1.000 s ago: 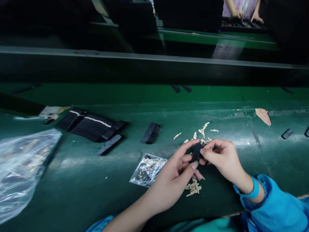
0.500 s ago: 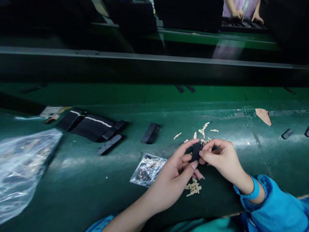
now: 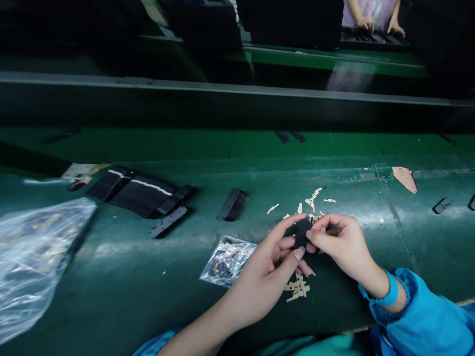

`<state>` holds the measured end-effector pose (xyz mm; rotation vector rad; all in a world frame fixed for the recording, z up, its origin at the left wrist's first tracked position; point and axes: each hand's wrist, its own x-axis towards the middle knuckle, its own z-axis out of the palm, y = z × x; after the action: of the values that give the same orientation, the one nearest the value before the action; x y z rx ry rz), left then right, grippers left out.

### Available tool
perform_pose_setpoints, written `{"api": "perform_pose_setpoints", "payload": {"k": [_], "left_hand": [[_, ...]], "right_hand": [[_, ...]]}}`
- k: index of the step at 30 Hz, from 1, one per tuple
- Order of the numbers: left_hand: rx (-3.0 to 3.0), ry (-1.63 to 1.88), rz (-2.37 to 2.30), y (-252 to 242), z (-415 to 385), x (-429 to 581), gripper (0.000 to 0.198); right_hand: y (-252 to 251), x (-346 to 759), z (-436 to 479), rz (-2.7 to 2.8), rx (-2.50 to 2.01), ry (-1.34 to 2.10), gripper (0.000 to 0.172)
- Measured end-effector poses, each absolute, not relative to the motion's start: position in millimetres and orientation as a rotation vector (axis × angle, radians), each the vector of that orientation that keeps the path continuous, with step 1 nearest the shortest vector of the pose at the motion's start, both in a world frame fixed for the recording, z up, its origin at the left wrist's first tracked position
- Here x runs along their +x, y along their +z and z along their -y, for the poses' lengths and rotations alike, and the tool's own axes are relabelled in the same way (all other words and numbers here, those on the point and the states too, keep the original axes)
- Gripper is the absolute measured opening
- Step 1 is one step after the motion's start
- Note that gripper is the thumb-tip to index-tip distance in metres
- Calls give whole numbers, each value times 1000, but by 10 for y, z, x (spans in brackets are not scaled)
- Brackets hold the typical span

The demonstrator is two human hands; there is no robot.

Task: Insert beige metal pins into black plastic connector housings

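Note:
A small black rectangular plastic piece (image 3: 301, 233) is held up between the fingers and thumb of my left hand (image 3: 265, 274). My right hand (image 3: 337, 242) is closed in a pinch at the piece's right edge; whatever lies between its fingertips is too small and hidden to name. Around and beneath both hands lie cream-coloured flat strips (image 3: 313, 198), with a cluster of similar cream pieces (image 3: 297, 288) just below my left fingers. A small clear bag of tiny parts (image 3: 226, 262) rests beside my left hand, partly covered by it.
On the green table (image 3: 148, 296), to the left, are stacked black pieces (image 3: 143, 195), another black stack (image 3: 232, 204) and a large clear plastic bag (image 3: 37, 262). Rightward lie a tan scrap (image 3: 405, 179) and a black part (image 3: 441, 205). Across a dark barrier, another person's hands (image 3: 365, 23) work over a black tray.
Both hands keep nearly the same place and hold. Black pieces on the green strip beyond the table have shifted slightly to the right.

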<state>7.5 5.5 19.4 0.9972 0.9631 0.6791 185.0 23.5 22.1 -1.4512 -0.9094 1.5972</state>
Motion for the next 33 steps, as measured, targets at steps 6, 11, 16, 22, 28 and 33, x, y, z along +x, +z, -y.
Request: {"api": "perform_pose_setpoints", "payload": {"k": [6,11,16,22,28,33], "left_hand": [[982,696,-917,187,-66,65,54],[936,708,-891,209,-91,48,55],[927,728,-846,194,-94,15,55],[885,720,-802,195,-104,-16,56],[882,735,-789,156,-98,-3,57],[899,740,-804,151,-83,-14,56]], "right_hand": [[211,1871,-242,974,-1438,1567,19],[170,1890,-237,1119,-1462,1449,23],[175,1876,-235,1146,-1378,1578,24],[217,1917,-244,1104,-1167,1709,30],[223,1942,-231,1223,-1178,1605,21],[223,1952,-232,1296,-1219,1518,20]]}}
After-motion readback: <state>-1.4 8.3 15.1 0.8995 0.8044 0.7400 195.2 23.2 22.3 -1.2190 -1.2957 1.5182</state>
